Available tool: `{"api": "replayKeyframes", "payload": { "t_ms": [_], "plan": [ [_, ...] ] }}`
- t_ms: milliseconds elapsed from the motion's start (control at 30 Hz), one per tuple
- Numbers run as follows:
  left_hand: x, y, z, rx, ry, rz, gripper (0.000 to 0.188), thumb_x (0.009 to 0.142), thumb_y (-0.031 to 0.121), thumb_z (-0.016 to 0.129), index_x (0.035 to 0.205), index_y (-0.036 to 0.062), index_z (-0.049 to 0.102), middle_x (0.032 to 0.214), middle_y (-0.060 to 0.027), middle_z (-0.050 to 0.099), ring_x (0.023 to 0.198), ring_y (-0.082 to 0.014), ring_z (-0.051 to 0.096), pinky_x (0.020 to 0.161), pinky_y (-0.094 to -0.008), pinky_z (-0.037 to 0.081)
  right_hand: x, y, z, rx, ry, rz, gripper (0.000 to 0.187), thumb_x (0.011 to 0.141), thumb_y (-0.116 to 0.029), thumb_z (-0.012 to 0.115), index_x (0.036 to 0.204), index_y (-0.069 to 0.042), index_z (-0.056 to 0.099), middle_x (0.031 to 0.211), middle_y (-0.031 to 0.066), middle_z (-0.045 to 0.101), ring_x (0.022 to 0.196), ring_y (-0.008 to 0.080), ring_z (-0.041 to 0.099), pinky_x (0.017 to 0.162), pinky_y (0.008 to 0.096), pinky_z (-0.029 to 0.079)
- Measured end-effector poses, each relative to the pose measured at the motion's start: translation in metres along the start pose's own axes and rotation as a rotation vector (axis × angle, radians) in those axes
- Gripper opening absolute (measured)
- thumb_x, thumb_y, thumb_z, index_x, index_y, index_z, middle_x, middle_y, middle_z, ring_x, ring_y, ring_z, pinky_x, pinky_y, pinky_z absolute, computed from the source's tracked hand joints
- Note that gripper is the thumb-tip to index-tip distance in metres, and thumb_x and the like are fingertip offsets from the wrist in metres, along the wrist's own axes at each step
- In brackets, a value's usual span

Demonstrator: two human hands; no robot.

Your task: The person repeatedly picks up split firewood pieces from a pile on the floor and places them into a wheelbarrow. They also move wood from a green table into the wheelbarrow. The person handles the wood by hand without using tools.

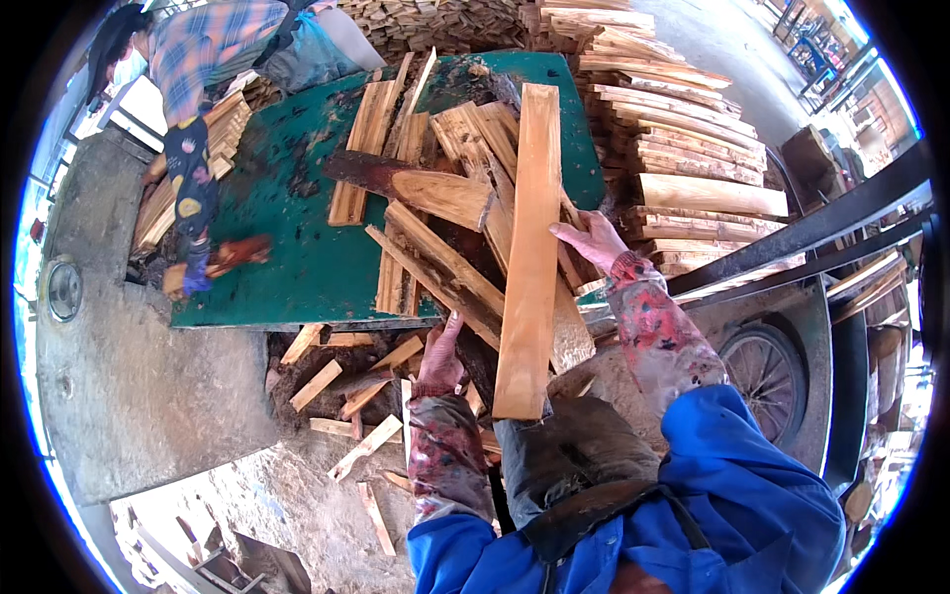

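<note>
A long, smooth, pale wooden plank (529, 247) stretches from the pile toward my waist. My right hand (594, 241) grips its right edge, the thumb on top and the other fingers hidden behind. Under the plank's left side lie split wood pieces (440, 267). My left hand (440, 358) is at their near end, its thumb against the wood and its other fingers mostly hidden below. Beyond, a dark-barked slab (416, 188) lies across more rough boards (368, 148) on the green tabletop (267, 287).
At the left, a co-worker's gloved hand (198, 280) holds a blurred brown piece of wood (240, 253). Stacked boards (683, 148) line the table's right side, near a dark metal bar (811, 233). A spoked wheel (762, 371) stands at my right; wood offcuts (364, 445) litter the floor.
</note>
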State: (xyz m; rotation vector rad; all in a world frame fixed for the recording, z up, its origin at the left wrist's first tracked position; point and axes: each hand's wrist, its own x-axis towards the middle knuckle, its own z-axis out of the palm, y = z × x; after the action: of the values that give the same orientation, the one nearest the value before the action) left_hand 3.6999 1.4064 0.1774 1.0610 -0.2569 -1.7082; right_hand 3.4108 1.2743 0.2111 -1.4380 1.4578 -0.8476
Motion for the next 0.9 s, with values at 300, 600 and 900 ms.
{"api": "replayKeyframes", "payload": {
  "t_ms": [300, 600, 900],
  "plan": [
    [-0.034, -0.008, 0.004, 0.021, -0.038, -0.096, 0.043, 0.091, 0.025, 0.064, 0.124, -0.0004, 0.053, 0.119, -0.0102, 0.061, 0.108, -0.0222, 0.060, 0.093, -0.0347, 0.049, -0.041, -0.006, -0.005, 0.025, -0.017, -0.066, 0.061, 0.078, -0.035, 0.076, 0.114, 0.010, 0.059, 0.098, 0.0169, 0.065, 0.088, 0.0167, 0.061, 0.079, 0.0322, 0.050],
    [-0.058, -0.074, -0.076, -0.136, -0.225, -0.133, 0.066, 0.082, 0.036, 0.072, 0.134, 0.0068, 0.047, 0.132, -0.0077, 0.054, 0.123, -0.0272, 0.049, 0.107, -0.0436, 0.036, -0.117, 0.047, -0.008, 0.005, 0.071, 0.026, 0.077, 0.073, -0.044, 0.079, 0.124, 0.007, 0.052, 0.111, 0.0215, 0.058, 0.108, 0.0268, 0.054, 0.094, 0.0394, 0.043],
    [-0.043, -0.083, -0.065, -0.286, 0.026, -0.121, 0.071, 0.080, 0.046, 0.072, 0.135, 0.0109, 0.046, 0.128, -0.0084, 0.056, 0.119, -0.0301, 0.051, 0.101, -0.0478, 0.042, -0.115, 0.037, -0.003, -0.144, 0.131, 0.063, 0.087, 0.072, -0.060, 0.073, 0.123, 0.008, 0.054, 0.109, 0.0240, 0.055, 0.101, 0.0309, 0.053, 0.087, 0.0403, 0.043]
  ]
}}
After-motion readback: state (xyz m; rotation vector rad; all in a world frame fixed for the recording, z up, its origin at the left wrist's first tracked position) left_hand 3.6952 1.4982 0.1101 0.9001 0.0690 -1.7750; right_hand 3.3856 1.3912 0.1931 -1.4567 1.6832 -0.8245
